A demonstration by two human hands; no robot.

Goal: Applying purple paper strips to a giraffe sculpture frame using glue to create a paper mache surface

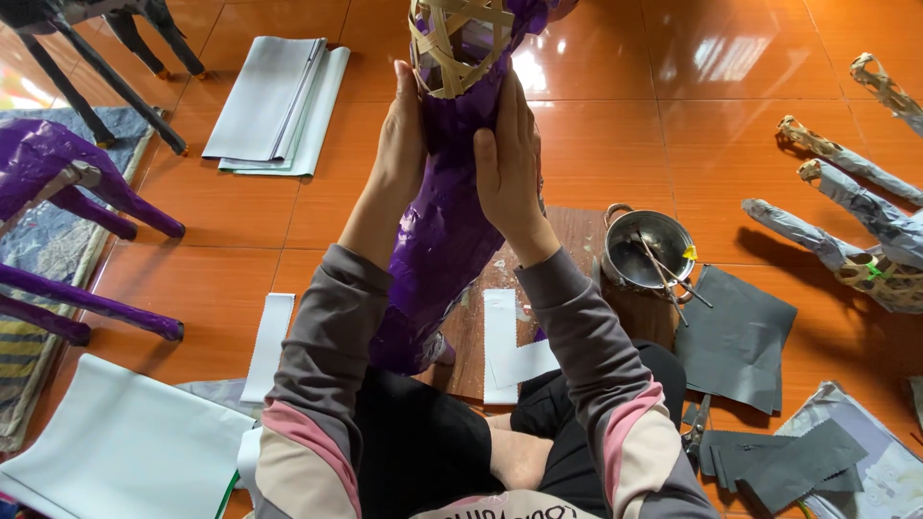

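Both hands press flat on a tall purple form (444, 221) that rises from the lap toward twelve o'clock. The left hand (402, 130) lies along its left flank and the right hand (507, 154) along its right, palms and fingers spread against the paper skin – neither is closed around it, they sandwich it between them. At the top the covering stops and a woven bamboo frame (452, 43) shows bare.

I judge the form light and hollow: thin strips under glued paper. It should be stiff enough to stand but easy to dent, and the glossy paper looks slick and possibly damp with paste – so broad palm pressure on the flanks, or a hold at the bare frame, suits it better than pinching.

The floor (615, 106) is glossy orange tile. A brown board (577, 231) lies at two o'clock, with a steel pot (646, 250) holding sticks on it. Grey sheets (735, 336) sit at three to four o'clock, white strips (502, 341) just below the hands, and white sheets (274, 101) at ten. Purple legs (87, 192) of another piece reach in at nine; grey wrapped legs (846, 231) lie at three.
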